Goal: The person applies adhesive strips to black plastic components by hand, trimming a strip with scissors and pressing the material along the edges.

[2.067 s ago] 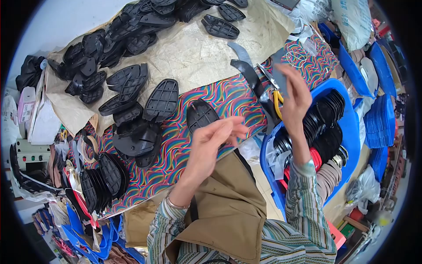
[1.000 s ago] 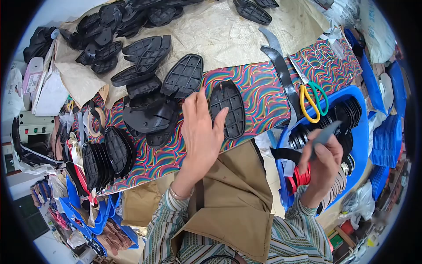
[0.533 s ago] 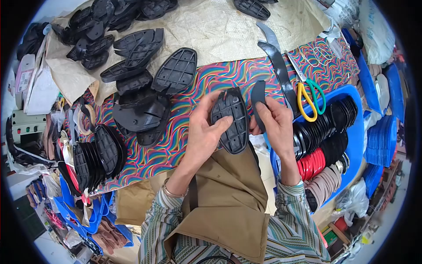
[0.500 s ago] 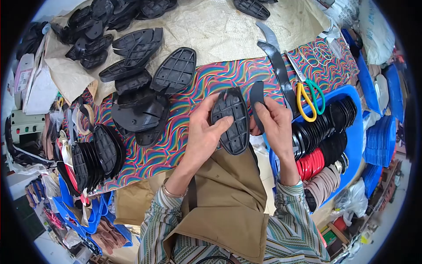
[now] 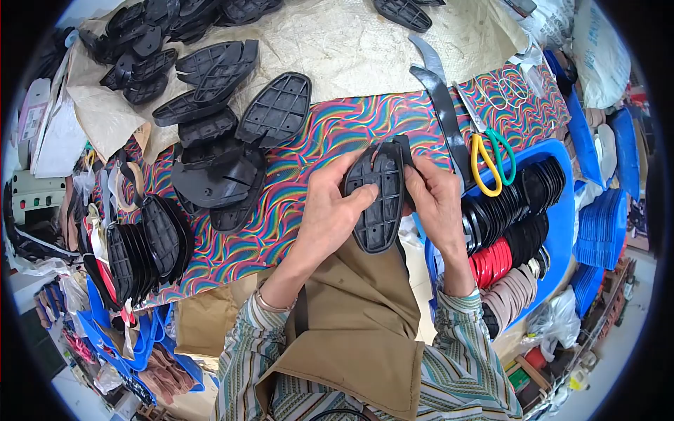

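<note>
My left hand (image 5: 330,207) is closed on a black shoe sole (image 5: 377,210), thumb across its gridded underside. The sole is upright above the lap, its slotted end pointing away from me. On its right side, my right hand (image 5: 437,200) pinches a black strap (image 5: 403,151) against the sole's upper right edge. My right fingertips are partly hidden behind the sole. Beyond the hands, a loose black strap (image 5: 447,116) lies on the patterned cloth beside scissors (image 5: 486,151) with yellow and green handles.
A blue bin (image 5: 556,231) at right holds rows of black, red and beige straps. Black soles (image 5: 277,109) lie piled at upper left, and a stack of soles (image 5: 165,235) stands at the table's left edge. A beige woven sheet (image 5: 351,52) covers the far side.
My right hand has moved left, bringing the strap from apart to against the sole's upper right edge. The sole has shifted slightly right and down in the view.
</note>
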{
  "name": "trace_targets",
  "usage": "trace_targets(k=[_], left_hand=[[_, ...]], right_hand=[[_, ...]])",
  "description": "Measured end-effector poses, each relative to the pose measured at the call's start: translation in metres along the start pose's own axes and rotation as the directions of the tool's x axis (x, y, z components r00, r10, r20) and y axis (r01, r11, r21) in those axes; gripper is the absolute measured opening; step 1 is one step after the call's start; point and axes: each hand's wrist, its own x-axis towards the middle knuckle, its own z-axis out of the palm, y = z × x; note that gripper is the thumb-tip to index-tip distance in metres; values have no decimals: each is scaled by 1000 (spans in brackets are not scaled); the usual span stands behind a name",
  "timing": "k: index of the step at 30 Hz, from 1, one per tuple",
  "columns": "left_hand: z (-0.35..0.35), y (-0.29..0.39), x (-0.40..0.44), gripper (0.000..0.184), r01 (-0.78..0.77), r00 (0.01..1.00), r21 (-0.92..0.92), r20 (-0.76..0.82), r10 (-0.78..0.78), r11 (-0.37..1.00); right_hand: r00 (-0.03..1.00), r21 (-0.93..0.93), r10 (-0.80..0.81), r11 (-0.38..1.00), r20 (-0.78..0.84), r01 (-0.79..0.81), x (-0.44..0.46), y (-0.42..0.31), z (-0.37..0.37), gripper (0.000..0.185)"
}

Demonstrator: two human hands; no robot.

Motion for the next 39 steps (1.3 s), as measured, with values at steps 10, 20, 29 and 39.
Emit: trace_targets(k=[10,20,29,39], left_hand=[[2,1,-1,39,35,998,-36,-51,-37,999],[7,6,-2,38,-118,971,-92,-217,95,989],[11,12,-5,36,-105,963,-178,-263,56,978],[24,8,-14,37,-242,878,90,-402,258,966]], right_hand=[[986,-159,-165,973,28,168,-5,-9,1,14],[992,12,-129,992,8,129,-44,-14,16,22],[998,186,40,981,51,-49,-69,-18,22,27],[999,250,-13,968,39,3,-66,-9,15,29]])
